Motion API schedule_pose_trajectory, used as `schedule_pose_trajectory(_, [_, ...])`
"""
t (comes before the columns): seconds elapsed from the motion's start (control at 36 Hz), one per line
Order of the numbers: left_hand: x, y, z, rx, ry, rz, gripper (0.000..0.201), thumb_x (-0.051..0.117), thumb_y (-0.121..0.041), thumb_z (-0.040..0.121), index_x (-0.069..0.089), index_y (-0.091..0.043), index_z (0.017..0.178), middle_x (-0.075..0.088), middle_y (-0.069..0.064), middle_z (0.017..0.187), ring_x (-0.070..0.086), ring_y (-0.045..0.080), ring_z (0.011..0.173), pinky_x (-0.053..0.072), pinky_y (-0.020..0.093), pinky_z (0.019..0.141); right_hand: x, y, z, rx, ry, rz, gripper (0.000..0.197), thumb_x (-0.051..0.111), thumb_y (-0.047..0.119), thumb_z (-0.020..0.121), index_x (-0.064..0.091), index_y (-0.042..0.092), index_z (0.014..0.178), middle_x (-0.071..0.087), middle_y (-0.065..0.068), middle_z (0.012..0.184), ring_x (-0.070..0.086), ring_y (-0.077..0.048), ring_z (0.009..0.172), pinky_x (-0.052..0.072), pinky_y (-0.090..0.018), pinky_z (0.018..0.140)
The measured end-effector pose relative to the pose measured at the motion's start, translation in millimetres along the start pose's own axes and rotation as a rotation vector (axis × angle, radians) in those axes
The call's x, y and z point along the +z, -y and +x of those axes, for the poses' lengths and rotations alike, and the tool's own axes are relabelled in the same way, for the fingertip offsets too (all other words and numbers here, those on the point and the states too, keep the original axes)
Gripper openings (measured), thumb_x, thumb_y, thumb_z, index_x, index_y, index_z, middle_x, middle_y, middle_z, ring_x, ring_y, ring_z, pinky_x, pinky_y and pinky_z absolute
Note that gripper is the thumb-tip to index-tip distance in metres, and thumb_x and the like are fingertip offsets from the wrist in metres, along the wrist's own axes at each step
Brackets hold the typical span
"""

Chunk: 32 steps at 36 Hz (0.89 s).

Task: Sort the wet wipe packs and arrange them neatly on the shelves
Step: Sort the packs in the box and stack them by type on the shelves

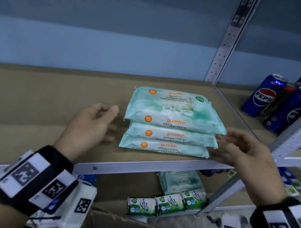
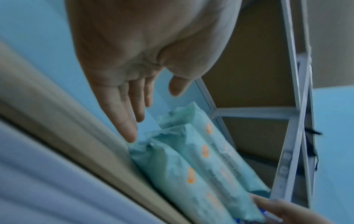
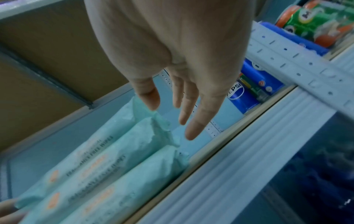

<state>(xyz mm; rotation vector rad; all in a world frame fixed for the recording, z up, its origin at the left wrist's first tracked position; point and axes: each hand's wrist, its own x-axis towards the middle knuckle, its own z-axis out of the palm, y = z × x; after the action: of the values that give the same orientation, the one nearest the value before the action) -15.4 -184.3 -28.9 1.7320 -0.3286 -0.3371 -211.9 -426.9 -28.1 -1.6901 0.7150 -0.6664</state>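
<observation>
Brown shelf board (image 1: 48,100), three stacked mint wipe packs (image 1: 171,125), lower shelf (image 1: 113,187) seemingly small green packs (image 1: 166,204)

Wet wipe packs we are sorting

We see three pale-green Guardian packs (image 1: 174,123) stacked flat near the upper shelf (image 1: 48,100) front edge — smaller green-and-white packs (image 1: 167,203) lie in a row on the shelf below.

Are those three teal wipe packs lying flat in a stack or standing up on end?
Lying flat. The three packs are stacked with printed faces up on the shelf.

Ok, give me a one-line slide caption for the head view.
Open left hand and right hand flank three stacked wipe packs on the shelf.
</observation>
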Motion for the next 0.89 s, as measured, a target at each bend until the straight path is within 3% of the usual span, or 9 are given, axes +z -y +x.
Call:
schedule_pose_trajectory(0.11, [12.8, -11.2, -14.3, -0.032, 0.140, -0.227, 0.026, 0.053, -0.041, 0.098, 0.063, -0.024, 0.113, 0.072, -0.009, 0.108, 0.071, 0.012, 0.098, 0.059, 0.037, 0.081, 11.3, 14.4, -8.9, -0.035, 0.043, 0.196, 0.056, 0.056, 0.021, 0.098, 0.036, 0.035, 0.149, 0.070, 0.002, 0.116, 0.071, -0.018, 0.100, 0.057, -0.036, 0.081])
schedule_pose_trajectory(0.17, [17.9, -11.3, -19.1, -0.018, 0.184, -0.254, 0.023, 0.052, -0.037, 0.099, 0.064, -0.023, 0.113, 0.074, -0.008, 0.108, 0.071, 0.014, 0.100, 0.058, 0.036, 0.084, 16.4, 17.7, -11.5, -0.022, 0.109, 0.227, 0.062, 0.054, 0.025, 0.099, 0.026, 0.042, 0.151, 0.070, 0.007, 0.120, 0.070, -0.015, 0.103, 0.055, -0.035, 0.083])
schedule_pose_trajectory(0.31, [27.4, -11.5, -24.4, -0.019, 0.196, -0.272, 0.023, 0.049, -0.033, 0.101, 0.064, -0.026, 0.118, 0.074, -0.008, 0.106, 0.072, 0.015, 0.095, 0.060, 0.036, 0.077, 19.5, 20.2, -15.3, -0.022, 0.192, 0.195, 0.035, 0.048, 0.030, 0.102, 0.055, 0.045, 0.132, 0.070, 0.014, 0.117, 0.068, -0.010, 0.106, 0.050, -0.035, 0.091])
schedule_pose_trajectory(0.39, [30.2, -12.4, -24.3, -0.016, 0.193, -0.291, 0.021, 0.051, -0.030, 0.101, 0.065, -0.027, 0.116, 0.075, -0.007, 0.104, 0.073, 0.015, 0.094, 0.060, 0.035, 0.074, 16.6, 18.9, -17.1, -0.030, 0.190, 0.191, 0.036, 0.051, 0.031, 0.100, 0.054, 0.046, 0.133, 0.069, 0.015, 0.118, 0.067, -0.009, 0.108, 0.050, -0.035, 0.094])
schedule_pose_trajectory(0.56, [44.0, -14.9, -24.1, -0.026, 0.228, -0.337, 0.021, 0.054, -0.028, 0.100, 0.065, -0.026, 0.118, 0.074, -0.004, 0.106, 0.073, 0.015, 0.094, 0.058, 0.029, 0.064, 9.4, 17.3, -20.7, -0.099, 0.124, 0.150, 0.048, 0.055, 0.007, 0.097, 0.055, 0.039, 0.132, 0.072, 0.013, 0.109, 0.070, -0.005, 0.096, 0.055, -0.016, 0.068])
schedule_pose_trajectory(0.67, [62.1, -15.0, -27.2, -0.039, 0.260, -0.369, 0.023, 0.055, -0.028, 0.099, 0.062, -0.025, 0.121, 0.075, -0.003, 0.106, 0.072, 0.016, 0.095, 0.059, 0.030, 0.067, -4.0, 14.0, -19.5, -0.123, 0.072, 0.071, 0.056, 0.063, 0.008, 0.092, 0.051, 0.037, 0.139, 0.069, 0.011, 0.120, 0.067, -0.009, 0.108, 0.054, -0.034, 0.090])
schedule_pose_trajectory(0.72, [72.6, -14.8, -29.7, -0.046, 0.274, -0.383, 0.024, 0.056, -0.030, 0.099, 0.061, -0.026, 0.122, 0.075, -0.003, 0.105, 0.073, 0.016, 0.095, 0.059, 0.031, 0.069, -12.0, 13.3, -18.2, -0.137, 0.049, 0.048, 0.060, 0.067, 0.007, 0.089, 0.051, 0.035, 0.139, 0.068, 0.008, 0.123, 0.066, -0.011, 0.110, 0.053, -0.039, 0.093])
schedule_pose_trajectory(0.81, [88.0, -15.2, -34.4, -0.059, 0.296, -0.406, 0.024, 0.057, -0.032, 0.098, 0.060, -0.027, 0.122, 0.075, -0.005, 0.103, 0.073, 0.015, 0.093, 0.058, 0.031, 0.071, -21.2, 13.1, -15.5, -0.152, 0.016, 0.026, 0.064, 0.070, 0.002, 0.086, 0.050, 0.031, 0.139, 0.068, 0.011, 0.118, 0.068, -0.002, 0.101, 0.059, -0.024, 0.079])
schedule_pose_trajectory(0.89, [100.1, -16.8, -37.4, -0.082, 0.334, -0.437, 0.027, 0.057, -0.032, 0.098, 0.058, -0.028, 0.125, 0.075, -0.004, 0.105, 0.073, 0.015, 0.094, 0.059, 0.032, 0.074, -29.0, 9.9, -10.3, -0.181, -0.006, -0.025, 0.067, 0.074, 0.000, 0.081, 0.048, 0.035, 0.133, 0.064, 0.016, 0.117, 0.066, 0.008, 0.095, 0.054, -0.011, 0.068])
